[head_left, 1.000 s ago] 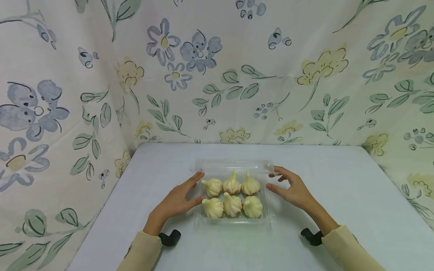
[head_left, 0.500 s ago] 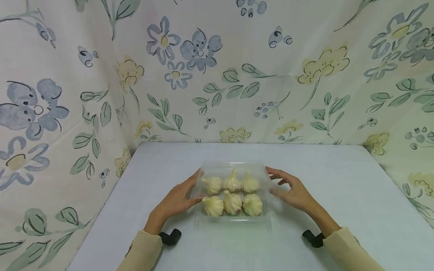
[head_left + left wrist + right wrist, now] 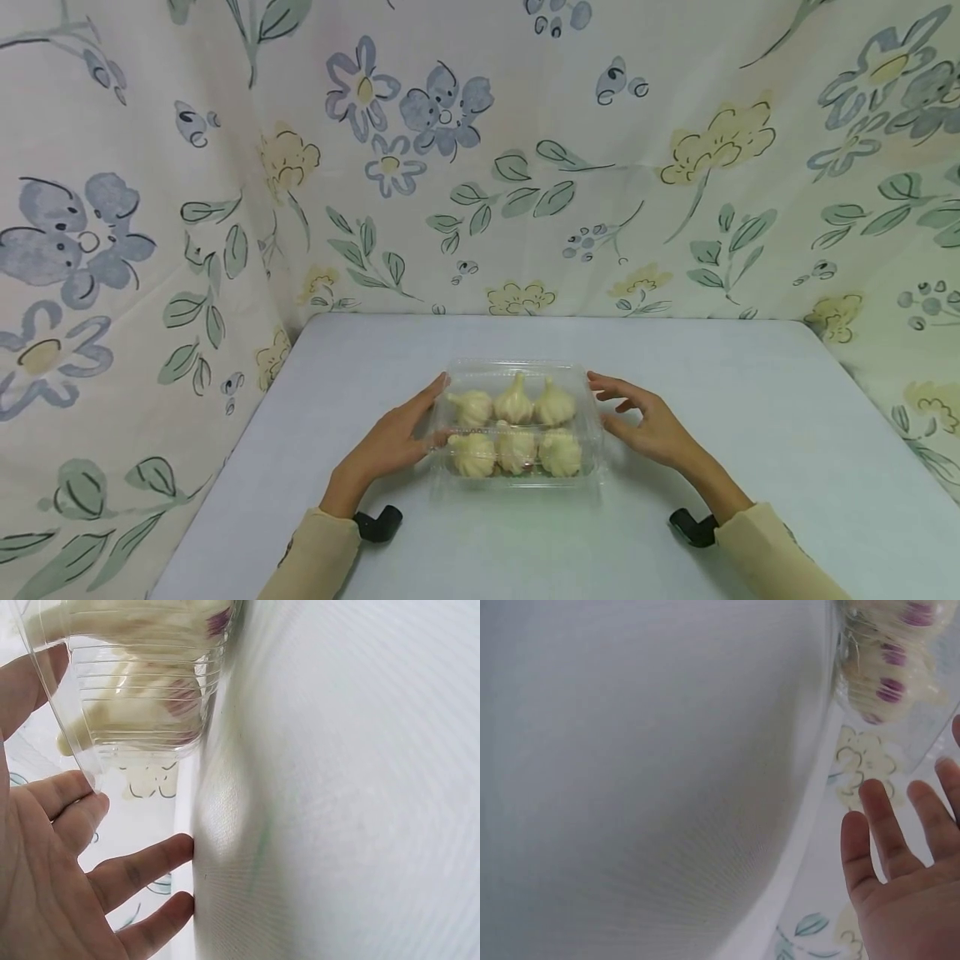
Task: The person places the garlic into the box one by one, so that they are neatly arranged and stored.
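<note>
A clear plastic clamshell box (image 3: 517, 482) stands mid-table, its lid (image 3: 517, 367) lying down over several garlic bulbs (image 3: 513, 406) in two rows. My left hand (image 3: 393, 437) is at the box's left side. In the left wrist view, that hand's fingertips (image 3: 97, 801) touch the corner of the plastic rim, and the thumb shows through the plastic; the other two fingers reach down to the tabletop. My right hand (image 3: 648, 425) stands at the box's right side, fingers spread and loosely bent. In the right wrist view, its visible fingers look apart from the box.
A white-covered table (image 3: 750, 400) carries the box. Floral cloth (image 3: 525, 167) hangs behind the table and along both sides. Black wrist-worn devices (image 3: 378, 524) sit below both hands at the sleeve cuffs.
The lid has swung from standing up at the back, forward and down over the garlic bulbs. Both hands have stayed beside the box with only slight movement.
</note>
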### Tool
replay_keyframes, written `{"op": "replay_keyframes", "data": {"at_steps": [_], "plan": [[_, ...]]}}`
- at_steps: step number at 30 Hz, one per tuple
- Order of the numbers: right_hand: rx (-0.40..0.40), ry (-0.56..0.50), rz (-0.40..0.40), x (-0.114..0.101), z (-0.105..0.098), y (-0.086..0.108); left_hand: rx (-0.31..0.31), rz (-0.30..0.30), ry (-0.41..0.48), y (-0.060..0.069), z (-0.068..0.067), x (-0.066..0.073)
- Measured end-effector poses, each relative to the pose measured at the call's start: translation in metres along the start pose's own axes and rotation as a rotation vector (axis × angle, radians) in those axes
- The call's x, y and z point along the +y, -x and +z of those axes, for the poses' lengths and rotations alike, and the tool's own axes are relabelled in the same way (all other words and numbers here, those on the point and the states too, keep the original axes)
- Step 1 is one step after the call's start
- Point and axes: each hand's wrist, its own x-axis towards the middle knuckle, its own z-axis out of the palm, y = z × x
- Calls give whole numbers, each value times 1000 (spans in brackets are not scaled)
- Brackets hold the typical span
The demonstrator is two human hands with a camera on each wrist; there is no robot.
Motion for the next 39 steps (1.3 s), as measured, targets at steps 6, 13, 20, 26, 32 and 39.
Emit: {"op": "replay_keyframes", "data": {"at_steps": [6, 13, 20, 26, 32, 39], "plan": [[-7, -4, 9, 0, 0, 2, -20, -28, 14, -1, 0, 1], [-21, -3, 15, 3, 0, 3, -34, -69, 70, -3, 0, 1], [-41, 2, 37, 4, 0, 3, -54, -51, 121, 0, -5, -3], [-44, 2, 57, 4, -1, 3, -64, 28, 265, 1, -8, -9], [-37, -18, 24, 5, 0, 3, -46, 37, 342, -2, -8, -10], [-77, -145, 66, 5, -2, 4, -48, 50, 309, 0, -9, -9]]}}
